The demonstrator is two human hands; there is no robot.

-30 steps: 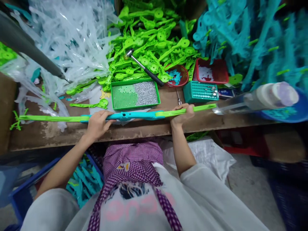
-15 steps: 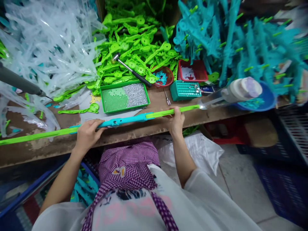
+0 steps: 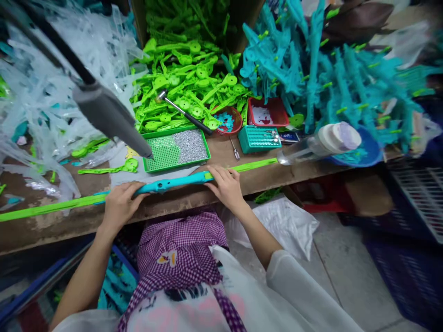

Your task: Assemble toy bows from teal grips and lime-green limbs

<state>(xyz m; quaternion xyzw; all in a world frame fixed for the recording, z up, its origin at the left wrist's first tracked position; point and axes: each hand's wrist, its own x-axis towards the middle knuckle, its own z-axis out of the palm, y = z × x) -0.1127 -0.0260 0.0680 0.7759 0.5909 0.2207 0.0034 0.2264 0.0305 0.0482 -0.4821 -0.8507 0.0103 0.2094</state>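
A long plastic toy piece lies along the front edge of the wooden bench [image 3: 62, 221]. It has a teal middle section [image 3: 173, 183] and green ends [image 3: 51, 207]. My left hand [image 3: 119, 205] is closed on it where teal meets the left green part. My right hand [image 3: 224, 186] rests on it at the right end of the teal section, fingers curled over the piece.
A grey hanging power tool [image 3: 107, 115] points down at a green tray of small screws [image 3: 176, 148]. A hammer [image 3: 183, 112] lies on a heap of green parts [image 3: 187, 78]. Teal parts [image 3: 311, 78], clear parts [image 3: 51, 83], a red tray [image 3: 268, 113], a teal box [image 3: 259, 138] and a bottle [image 3: 318, 143] surround them.
My right hand slid left along the piece toward the teal section. The grey hanging tool swung in from the left over the green tray. The view shifted right.
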